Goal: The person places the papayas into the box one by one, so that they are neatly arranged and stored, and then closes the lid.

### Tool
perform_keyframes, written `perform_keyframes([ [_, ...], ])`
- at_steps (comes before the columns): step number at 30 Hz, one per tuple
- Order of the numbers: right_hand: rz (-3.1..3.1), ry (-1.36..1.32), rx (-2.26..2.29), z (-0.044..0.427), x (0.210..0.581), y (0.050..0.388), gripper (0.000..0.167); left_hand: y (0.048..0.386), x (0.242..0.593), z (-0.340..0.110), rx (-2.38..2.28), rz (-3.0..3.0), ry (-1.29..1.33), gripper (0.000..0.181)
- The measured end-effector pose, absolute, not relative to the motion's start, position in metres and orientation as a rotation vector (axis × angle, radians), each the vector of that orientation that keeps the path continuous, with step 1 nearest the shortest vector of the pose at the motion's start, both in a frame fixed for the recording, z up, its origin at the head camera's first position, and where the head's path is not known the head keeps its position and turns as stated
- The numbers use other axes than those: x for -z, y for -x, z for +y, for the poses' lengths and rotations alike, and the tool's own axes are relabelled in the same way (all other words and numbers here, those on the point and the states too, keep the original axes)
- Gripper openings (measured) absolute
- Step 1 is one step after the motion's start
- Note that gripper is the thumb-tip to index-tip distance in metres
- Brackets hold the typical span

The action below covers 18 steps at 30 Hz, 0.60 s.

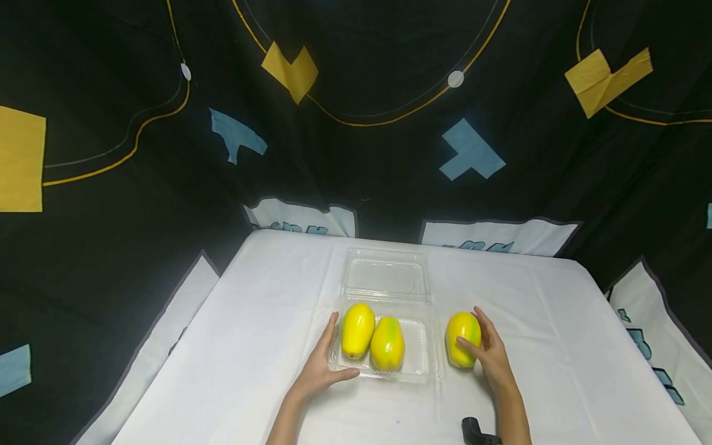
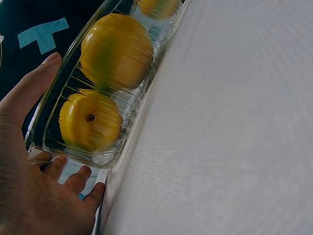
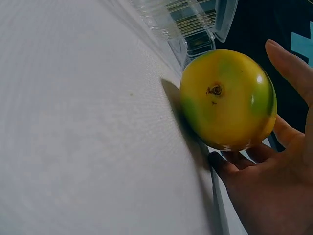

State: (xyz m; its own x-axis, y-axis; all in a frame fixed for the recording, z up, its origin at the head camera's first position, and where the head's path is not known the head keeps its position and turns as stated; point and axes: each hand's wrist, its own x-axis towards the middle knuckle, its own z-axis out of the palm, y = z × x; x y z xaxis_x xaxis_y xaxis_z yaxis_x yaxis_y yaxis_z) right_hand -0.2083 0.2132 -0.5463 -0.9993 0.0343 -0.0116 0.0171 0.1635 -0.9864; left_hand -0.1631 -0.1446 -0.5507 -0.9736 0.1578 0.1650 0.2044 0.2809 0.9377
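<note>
Closest to the head camera, at 5 o'clock by the bottom edge, a small black device (image 1: 474, 431) shows beside the right forearm; what it is cannot be told. Just below the middle of the view, toward 6 o'clock, a clear tray (image 1: 418, 349) rests on the white surface (image 1: 562, 346), its lid (image 1: 387, 275) folded back flat at 12 o'clock from it.

Inside the tray, the first yellow fruit (image 1: 358, 330) lies along the left wall, with the second yellow fruit (image 1: 387, 344) close beside it at 4 o'clock; bare tray floor shows at 3 o'clock from the pair. At 8 o'clock from the tray, the left hand (image 1: 321, 364) is spread around its near corner, fingers along the side and thumb toward the near rim; how firmly it touches is unclear.

Outside the tray, at its 3 o'clock, the third yellow fruit (image 1: 460, 327) is held by the right hand (image 1: 492, 355), thumb over it and fingers curved round its far side. Whether it is lifted at all cannot be told.

I judge the work partly done: two fruits sit inside, while one remains outside and the lid is unclosed.
</note>
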Motion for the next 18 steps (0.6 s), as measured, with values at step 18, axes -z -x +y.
perform_keyframes([
  [18,-2.454,0.093,-1.981,0.216,0.558,0.208,0.086,0.160,0.541,-0.143,1.827,-2.482,0.359,0.113],
])
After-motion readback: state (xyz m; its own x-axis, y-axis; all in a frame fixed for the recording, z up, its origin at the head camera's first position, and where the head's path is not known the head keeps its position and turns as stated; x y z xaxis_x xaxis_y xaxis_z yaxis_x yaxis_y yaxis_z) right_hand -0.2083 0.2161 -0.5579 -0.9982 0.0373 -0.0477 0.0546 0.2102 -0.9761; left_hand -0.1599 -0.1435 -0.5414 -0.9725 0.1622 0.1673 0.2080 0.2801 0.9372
